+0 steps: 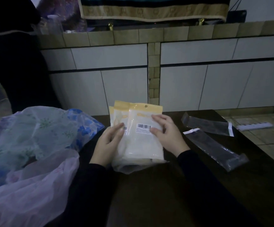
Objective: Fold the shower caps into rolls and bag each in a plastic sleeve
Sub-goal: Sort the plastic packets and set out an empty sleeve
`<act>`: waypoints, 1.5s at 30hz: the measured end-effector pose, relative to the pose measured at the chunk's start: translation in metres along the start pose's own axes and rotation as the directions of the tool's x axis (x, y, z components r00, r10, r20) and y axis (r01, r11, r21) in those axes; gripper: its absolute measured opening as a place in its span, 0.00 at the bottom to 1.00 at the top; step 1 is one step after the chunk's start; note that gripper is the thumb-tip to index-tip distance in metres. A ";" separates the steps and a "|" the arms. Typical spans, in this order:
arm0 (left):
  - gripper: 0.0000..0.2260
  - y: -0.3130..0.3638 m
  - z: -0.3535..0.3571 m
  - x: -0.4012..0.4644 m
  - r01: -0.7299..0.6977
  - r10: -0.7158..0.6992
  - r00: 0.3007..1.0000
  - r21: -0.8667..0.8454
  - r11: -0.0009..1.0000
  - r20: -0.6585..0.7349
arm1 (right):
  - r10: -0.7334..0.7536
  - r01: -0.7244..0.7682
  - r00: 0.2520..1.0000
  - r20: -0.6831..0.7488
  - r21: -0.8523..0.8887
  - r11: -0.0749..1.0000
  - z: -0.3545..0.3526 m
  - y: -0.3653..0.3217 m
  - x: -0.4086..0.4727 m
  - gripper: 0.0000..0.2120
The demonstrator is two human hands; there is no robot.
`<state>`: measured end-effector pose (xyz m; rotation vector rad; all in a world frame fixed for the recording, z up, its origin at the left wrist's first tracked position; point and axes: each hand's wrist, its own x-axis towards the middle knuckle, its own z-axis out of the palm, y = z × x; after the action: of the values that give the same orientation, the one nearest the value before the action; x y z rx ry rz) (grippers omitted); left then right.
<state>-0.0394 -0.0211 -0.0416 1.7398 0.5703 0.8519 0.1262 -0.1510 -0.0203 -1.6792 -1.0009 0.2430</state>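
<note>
Packets [137, 128]: glossy clear plastic film with yellow header strips and white paper barcode labels, held in a person's two hands.
Shower caps [34, 133]: thin, crinkled, translucent plastic, printed with green and blue flowers.
Pink bag [34, 185]: soft, filmy plastic, faintly shiny.
Sleeves [214, 148]: clear, glossy plastic with white strips at the ends.
Table [165, 194]: dark, smooth, matt surface, looks like wood.
Wall [116, 54]: smooth white and tan tiles.
Cuffs [188, 154]: dark matt cloth.
</note>
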 end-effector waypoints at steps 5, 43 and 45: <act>0.25 0.004 0.008 -0.004 -0.022 0.021 0.999 0.011 1.000 0.024 | -0.050 0.052 0.995 0.087 -0.024 0.998 0.013 0.003 -0.003 0.23; 0.28 0.002 0.061 0.011 -0.034 0.032 0.981 0.005 0.999 0.190 | 0.157 -0.177 0.983 -0.094 -0.280 0.944 -0.050 -0.021 -0.010 0.31; 0.26 0.005 0.062 0.009 -0.096 0.094 0.984 0.012 0.995 0.151 | 0.136 -0.149 0.989 -0.063 -0.312 0.938 -0.040 -0.023 -0.005 0.30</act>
<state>0.0143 -0.0534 -0.0451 1.8426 0.3986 0.7750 0.1367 -0.1813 0.0127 -2.0449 -0.9240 0.1473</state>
